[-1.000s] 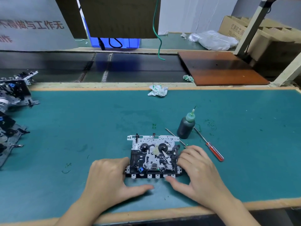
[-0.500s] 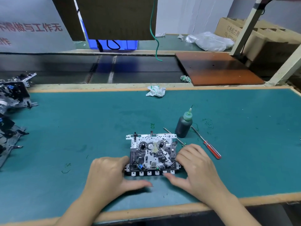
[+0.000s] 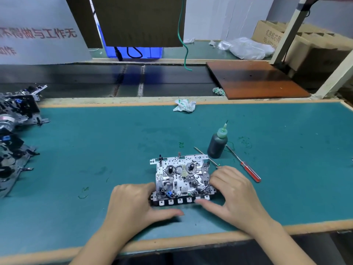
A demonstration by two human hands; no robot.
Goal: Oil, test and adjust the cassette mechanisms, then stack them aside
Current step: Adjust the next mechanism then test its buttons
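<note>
At nine o'clock, finished mechanisms (image 3: 17, 131) are piling up. The left hand (image 3: 133, 205) and right hand (image 3: 233, 192) are gripping the cassette mechanism (image 3: 181, 180) at centre, seemingly testing keys; next probably needs the oil bottle (image 3: 217, 142) at one o'clock.

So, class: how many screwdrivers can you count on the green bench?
2. The red-handled screwdriver lies right of the oil bottle; the thinner screwdriver lies left of the bottle, its handle end mostly hidden by the right hand.

One mechanism (image 3: 182, 179), one oil bottle (image 3: 217, 143), two screwdrivers (image 3: 243, 165), two hands (image 3: 133, 205)
</note>
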